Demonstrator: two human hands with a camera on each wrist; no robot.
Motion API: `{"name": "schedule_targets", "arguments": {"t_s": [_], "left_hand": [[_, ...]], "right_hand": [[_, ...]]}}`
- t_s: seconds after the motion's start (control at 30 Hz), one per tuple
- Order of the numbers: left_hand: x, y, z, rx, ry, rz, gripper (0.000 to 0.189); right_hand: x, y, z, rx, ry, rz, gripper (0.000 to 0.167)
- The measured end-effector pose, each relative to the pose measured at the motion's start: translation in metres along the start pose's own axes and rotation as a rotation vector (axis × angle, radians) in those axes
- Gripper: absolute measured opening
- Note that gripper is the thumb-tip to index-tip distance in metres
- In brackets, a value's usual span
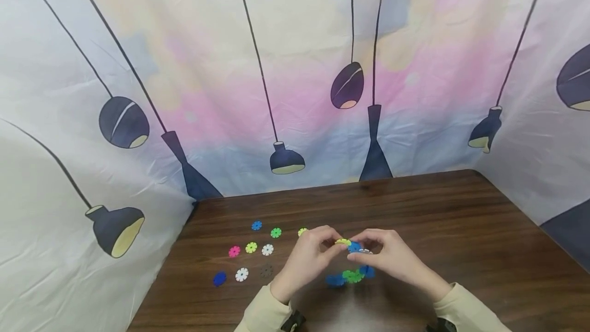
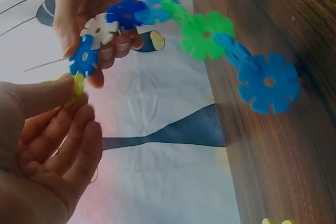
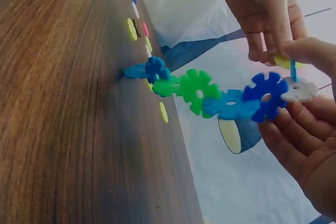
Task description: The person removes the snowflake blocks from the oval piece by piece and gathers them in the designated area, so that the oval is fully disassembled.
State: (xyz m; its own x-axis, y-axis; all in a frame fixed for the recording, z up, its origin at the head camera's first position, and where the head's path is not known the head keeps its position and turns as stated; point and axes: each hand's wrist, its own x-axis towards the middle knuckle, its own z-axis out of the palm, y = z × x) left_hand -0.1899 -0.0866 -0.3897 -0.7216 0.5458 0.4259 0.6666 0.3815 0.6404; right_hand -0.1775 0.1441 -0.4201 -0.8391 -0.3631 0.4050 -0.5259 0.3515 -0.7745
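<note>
A chain of notched plastic snowflake discs, in blue, green and white, hangs between the hands. The left hand (image 1: pixel 301 259) pinches a yellow disc (image 2: pixel 77 88) between thumb and fingers, with its edge at the light blue disc (image 2: pixel 84 56) at the chain's upper end. Around that end, the right hand (image 1: pixel 395 256) grips the chain near the white disc (image 3: pixel 300 91) and the dark blue disc (image 3: pixel 266 97). Lower down follow green discs (image 1: pixel 353 276) and blue ones (image 2: pixel 269 82). Whether the yellow disc is slotted into the blue one cannot be told.
Loose discs lie on the brown wooden table (image 1: pixel 461 229) left of the hands, among them a pink disc (image 1: pixel 234 251), a dark blue disc (image 1: pixel 219 278) and a brown disc (image 1: pixel 266 270). A lamp-patterned cloth (image 1: pixel 313 117) hangs behind the table.
</note>
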Motion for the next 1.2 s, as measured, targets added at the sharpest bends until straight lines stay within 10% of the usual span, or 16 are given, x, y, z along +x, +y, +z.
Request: {"name": "schedule_targets", "arguments": {"t_s": [0.87,1.2], "left_hand": [[0.005,-0.016,-0.066,-0.116,0.548,-0.026,0.023],[0.012,-0.034,-0.083,-0.127,0.55,-0.101,0.029]], "right_hand": [[0.003,0.004,-0.018,-0.044,-0.03,0.122,0.04],[0.001,0.009,-0.017,-0.008,-0.108,0.125,0.034]]}}
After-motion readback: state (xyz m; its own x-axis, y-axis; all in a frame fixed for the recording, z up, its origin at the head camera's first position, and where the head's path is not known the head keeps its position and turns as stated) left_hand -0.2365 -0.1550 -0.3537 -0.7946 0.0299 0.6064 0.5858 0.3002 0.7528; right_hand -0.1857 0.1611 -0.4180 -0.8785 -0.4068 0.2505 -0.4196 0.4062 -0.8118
